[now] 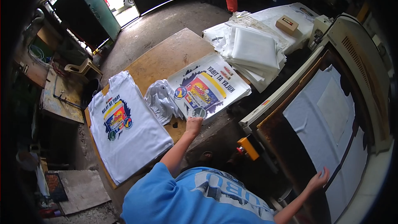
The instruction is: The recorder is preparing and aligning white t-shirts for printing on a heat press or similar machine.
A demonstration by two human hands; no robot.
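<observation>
My left hand is closed at the near corner of a stack of printed transfer sheets, with the top sheet's edge at its fingertips. The top sheet bears a colourful mirrored design. Over the lower platen of a heat press, my right hand has its fingers apart, close to the edge of a white T-shirt spread there. A paler rectangular sheet lies on that fabric. Left of the transfers are a crumpled white cloth and a pile of white printed T-shirts.
Folded white fabric is piled beyond the transfers, near a small brown box. The press's raised upper part stands at right. A yellow control box with a red button juts out beside me. A plastic chair stands far left.
</observation>
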